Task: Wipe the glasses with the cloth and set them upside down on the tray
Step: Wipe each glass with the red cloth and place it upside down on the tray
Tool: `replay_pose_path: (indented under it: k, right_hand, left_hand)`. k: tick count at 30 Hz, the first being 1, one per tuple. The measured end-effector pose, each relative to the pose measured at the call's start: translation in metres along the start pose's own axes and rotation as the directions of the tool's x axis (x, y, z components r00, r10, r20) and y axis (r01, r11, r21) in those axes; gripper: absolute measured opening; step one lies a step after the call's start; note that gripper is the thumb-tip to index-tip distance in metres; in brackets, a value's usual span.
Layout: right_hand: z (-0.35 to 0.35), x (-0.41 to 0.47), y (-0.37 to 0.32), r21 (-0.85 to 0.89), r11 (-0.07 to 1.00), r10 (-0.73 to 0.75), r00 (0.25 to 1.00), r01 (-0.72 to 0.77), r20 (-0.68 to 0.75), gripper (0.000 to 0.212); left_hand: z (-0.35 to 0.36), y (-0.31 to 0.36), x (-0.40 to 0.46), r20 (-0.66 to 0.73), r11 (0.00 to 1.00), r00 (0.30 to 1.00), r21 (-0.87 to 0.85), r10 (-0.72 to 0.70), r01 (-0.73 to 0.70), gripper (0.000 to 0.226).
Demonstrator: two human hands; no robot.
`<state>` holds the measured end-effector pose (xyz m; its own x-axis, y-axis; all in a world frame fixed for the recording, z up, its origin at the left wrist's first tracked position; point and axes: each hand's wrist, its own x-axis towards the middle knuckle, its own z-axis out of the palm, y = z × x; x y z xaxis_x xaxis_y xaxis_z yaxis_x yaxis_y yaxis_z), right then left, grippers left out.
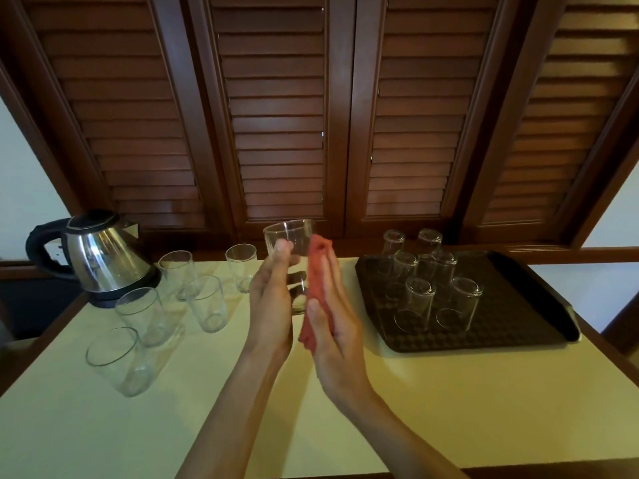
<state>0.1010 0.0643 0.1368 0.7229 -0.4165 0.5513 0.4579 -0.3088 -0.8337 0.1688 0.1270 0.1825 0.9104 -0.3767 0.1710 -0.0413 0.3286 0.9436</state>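
The left hand grips 1 glass while the right hand's straight fingers press the cloth against it; too loose a hold could let it slip onto the table.

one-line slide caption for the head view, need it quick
Left hand holds a glass while the right hand presses a red cloth against it, beside a tray of upturned glasses.
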Motion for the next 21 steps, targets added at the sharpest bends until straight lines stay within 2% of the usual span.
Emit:
replay_pose_path:
  k: [3, 5, 7, 9, 11, 13, 15, 17, 19, 21]
  right_hand:
    - [-0.004, 0.004, -0.004, 0.195, 0.947, 0.269, 0.962, -0.254, -0.055, 0.036]
    - [-0.010, 0.017, -0.011, 0.301, 0.906, 0.324, 0.945, -0.297, -0.043, 0.039]
    - [-0.008, 0.022, -0.018, 0.335, 0.897, 0.322, 0.946, -0.290, -0.043, 0.041]
    - [-0.002, 0.009, -0.019, 0.376, 0.859, 0.395, 0.917, -0.348, -0.052, 0.039]
    - [0.004, -0.008, -0.016, 0.483, 0.739, 0.538, 0.843, -0.470, -0.003, 0.040]
    - [0.007, -0.013, -0.015, 0.576, 0.591, 0.640, 0.763, -0.564, 0.090, 0.041]
    - [0.001, -0.004, -0.015, 0.625, 0.514, 0.673, 0.728, -0.588, 0.131, 0.045]
    - [-0.014, 0.013, -0.014, 0.670, 0.526, 0.621, 0.775, -0.525, 0.120, 0.044]
    - [-0.030, 0.031, -0.019, 0.649, 0.630, 0.500, 0.862, -0.426, 0.081, 0.040]
    - [-0.034, 0.037, -0.022, 0.554, 0.772, 0.369, 0.929, -0.312, 0.009, 0.039]
  left_hand:
    - [0.000, -0.001, -0.002, 0.024, 0.996, 0.998, 0.067, 0.065, -0.066, 0.043]
    - [-0.001, -0.009, -0.004, 0.031, 0.988, 0.993, 0.100, 0.115, -0.118, 0.043]
    - [-0.003, -0.012, 0.001, -0.033, 0.979, 0.984, 0.109, 0.177, -0.172, 0.054]
    - [-0.003, -0.008, 0.009, -0.123, 0.968, 0.962, 0.094, 0.243, -0.233, 0.058]
    - [-0.003, -0.004, 0.014, -0.186, 0.965, 0.947, 0.046, 0.262, -0.258, 0.049]
    - [-0.003, -0.003, 0.014, -0.181, 0.970, 0.954, -0.006, 0.237, -0.243, 0.043]
    - [-0.007, -0.006, 0.009, -0.140, 0.969, 0.959, 0.027, 0.246, -0.245, 0.051]
    - [-0.018, -0.012, 0.005, -0.098, 0.973, 0.968, 0.035, 0.230, -0.228, 0.058]
    - [-0.027, -0.012, 0.003, -0.031, 0.985, 0.986, 0.059, 0.166, -0.164, 0.065]
    - [-0.031, -0.007, 0.005, 0.018, 0.984, 0.992, 0.127, 0.123, -0.124, 0.070]
